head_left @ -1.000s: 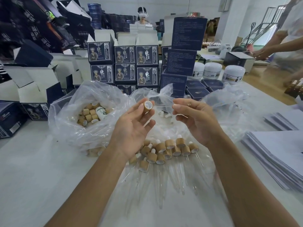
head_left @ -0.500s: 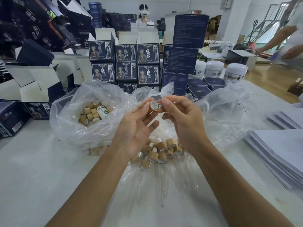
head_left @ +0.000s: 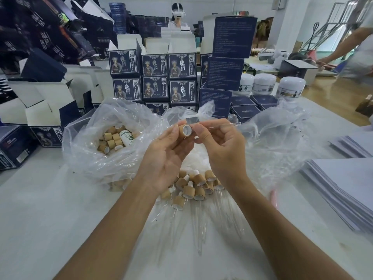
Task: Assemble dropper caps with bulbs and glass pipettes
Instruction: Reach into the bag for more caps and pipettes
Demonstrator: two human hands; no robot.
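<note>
A pale tabletop (head_left: 40, 209) fills a workroom with a wooden floor (head_left: 331, 102) beyond its far right corner, where a person (head_left: 357, 47) is cut off by the frame and blurred. Along the far edge stand stacked dark blue boxes (head_left: 153, 77) and white jars (head_left: 264, 83); paper sheets (head_left: 343, 182) lie at the right edge. A clear bag (head_left: 113, 138) toward the left holds loose caps, partly veiled by plastic. Finished droppers (head_left: 191, 186) lie in the middle, their glass tubes hard to make out against the surface. Above them, the left hand (head_left: 167, 156) pinches a wooden cap (head_left: 184, 130) between thumb and fingers; the right hand (head_left: 220, 146) pinches a glass pipette (head_left: 222, 125) whose end meets the cap's opening, though the join is hidden by fingertips.
</note>
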